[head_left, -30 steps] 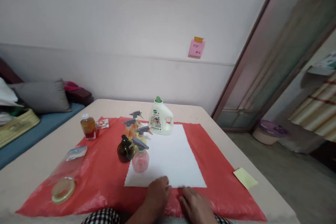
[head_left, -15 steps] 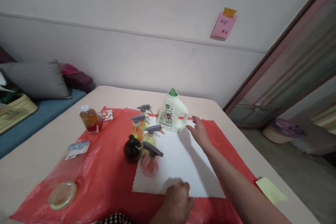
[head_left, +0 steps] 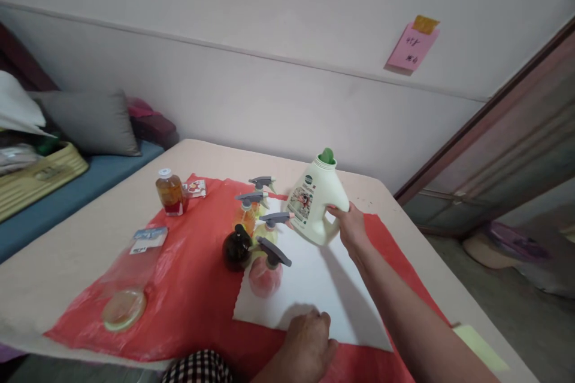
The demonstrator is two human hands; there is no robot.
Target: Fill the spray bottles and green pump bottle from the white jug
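My right hand [head_left: 353, 224] grips the handle of a pale green plastic jug [head_left: 314, 200] with a printed label. The jug tilts to the left, and a green spout shows in its threaded neck. My left hand [head_left: 309, 341] lies curled into a fist at the near edge of a white sheet [head_left: 335, 305]; whatever is inside it is hidden. Left of the jug stand several spray bottles with grey trigger heads, the nearest a pink one [head_left: 266, 277]. A dark round bottle [head_left: 237, 249] with a black top is beside them.
Red plastic sheeting [head_left: 193, 281] lies under the white sheet on the table. To the left are an amber bottle [head_left: 171, 194], a small printed packet [head_left: 196, 188], a clear bag with a blue-and-white label [head_left: 148, 239] and a round lid [head_left: 124, 309]. A wall runs behind.
My right hand has closed on the jug's handle, and the jug has gone from upright to tilted left. The left fist looks unchanged. The view has shifted slightly.
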